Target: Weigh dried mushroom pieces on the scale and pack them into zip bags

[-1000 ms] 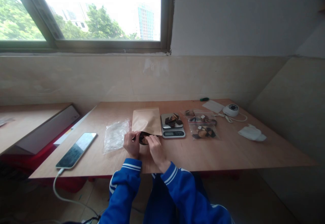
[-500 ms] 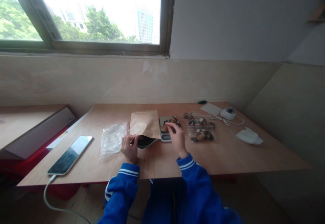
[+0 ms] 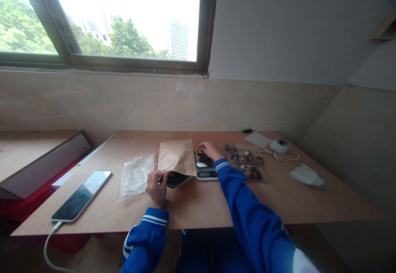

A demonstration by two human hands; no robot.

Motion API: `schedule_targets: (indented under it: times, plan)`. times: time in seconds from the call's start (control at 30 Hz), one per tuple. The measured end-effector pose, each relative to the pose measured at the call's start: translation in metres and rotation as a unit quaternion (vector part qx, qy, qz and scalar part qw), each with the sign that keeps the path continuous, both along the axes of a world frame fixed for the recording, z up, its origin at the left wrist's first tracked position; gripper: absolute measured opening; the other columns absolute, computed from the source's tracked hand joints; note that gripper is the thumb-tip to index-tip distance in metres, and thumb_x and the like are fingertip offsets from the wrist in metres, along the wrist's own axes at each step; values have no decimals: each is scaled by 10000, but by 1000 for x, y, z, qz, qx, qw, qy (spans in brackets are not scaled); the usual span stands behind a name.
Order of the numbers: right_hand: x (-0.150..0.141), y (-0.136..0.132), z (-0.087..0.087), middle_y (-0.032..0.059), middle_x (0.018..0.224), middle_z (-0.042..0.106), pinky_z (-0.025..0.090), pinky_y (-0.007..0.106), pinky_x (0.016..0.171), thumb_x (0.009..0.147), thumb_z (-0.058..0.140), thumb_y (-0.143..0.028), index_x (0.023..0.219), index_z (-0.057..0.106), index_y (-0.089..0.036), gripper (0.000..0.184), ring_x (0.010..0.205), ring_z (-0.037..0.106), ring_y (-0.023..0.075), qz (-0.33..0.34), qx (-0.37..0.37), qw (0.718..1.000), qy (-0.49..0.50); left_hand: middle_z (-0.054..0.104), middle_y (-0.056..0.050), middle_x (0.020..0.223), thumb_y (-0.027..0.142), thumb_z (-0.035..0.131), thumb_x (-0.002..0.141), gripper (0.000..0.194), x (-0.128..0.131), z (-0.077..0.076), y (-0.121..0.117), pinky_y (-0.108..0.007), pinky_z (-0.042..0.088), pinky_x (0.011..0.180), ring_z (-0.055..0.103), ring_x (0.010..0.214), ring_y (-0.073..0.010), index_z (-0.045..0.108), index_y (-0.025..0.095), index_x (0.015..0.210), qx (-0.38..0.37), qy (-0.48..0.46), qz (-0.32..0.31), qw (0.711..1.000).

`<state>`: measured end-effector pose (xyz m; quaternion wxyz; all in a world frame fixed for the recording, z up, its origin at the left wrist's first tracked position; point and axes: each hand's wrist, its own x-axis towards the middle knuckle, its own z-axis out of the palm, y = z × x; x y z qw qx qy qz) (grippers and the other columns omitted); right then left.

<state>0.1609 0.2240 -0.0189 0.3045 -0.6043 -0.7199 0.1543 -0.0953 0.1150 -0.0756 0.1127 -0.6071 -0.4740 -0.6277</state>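
My left hand (image 3: 157, 186) pinches the open mouth of a brown paper bag (image 3: 177, 157) that lies on the wooden table (image 3: 201, 203), holding the mouth apart. My right hand (image 3: 209, 151) reaches over a small kitchen scale (image 3: 204, 169), fingers curled down onto dark pieces (image 3: 204, 160) on its plate. Whether it grips any of them is hidden. Both arms wear blue sleeves with white stripes.
A crumpled clear plastic bag (image 3: 135, 175) lies left of the paper bag. A phone (image 3: 81, 195) on a cable rests near the table's left edge. Clear bags of dark pieces (image 3: 246, 156), a white round device (image 3: 279, 144), white paper (image 3: 259, 139) and a white cloth (image 3: 305, 174) lie to the right.
My right hand left the paper bag's mouth and moved right and farther away onto the scale's plate. My left hand stayed on the bag's mouth.
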Motion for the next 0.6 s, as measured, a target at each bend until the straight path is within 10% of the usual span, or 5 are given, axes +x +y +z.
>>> schedule_targets:
  times: [0.33, 0.6]
  plan:
    - [8, -14, -2, 100, 1061, 709, 465, 302, 917, 869, 553, -184, 995, 687, -183, 184, 1021, 649, 205, 9, 29, 999, 24, 642, -3, 736, 270, 630, 823, 135, 1, 0, 1, -246, 483, 676, 603, 731, -138, 576, 199, 721, 0, -6, -3, 1000]
    - [-35, -120, 24, 76, 925, 661, 488, 303, 822, 933, 355, -226, 926, 623, -184, 272, 907, 613, 180, -12, 268, 948, 172, 638, -3, 718, 322, 633, 817, 178, 0, 2, 0, -255, 479, 686, 606, 736, -144, 577, 201, 697, -27, -17, 0, 999]
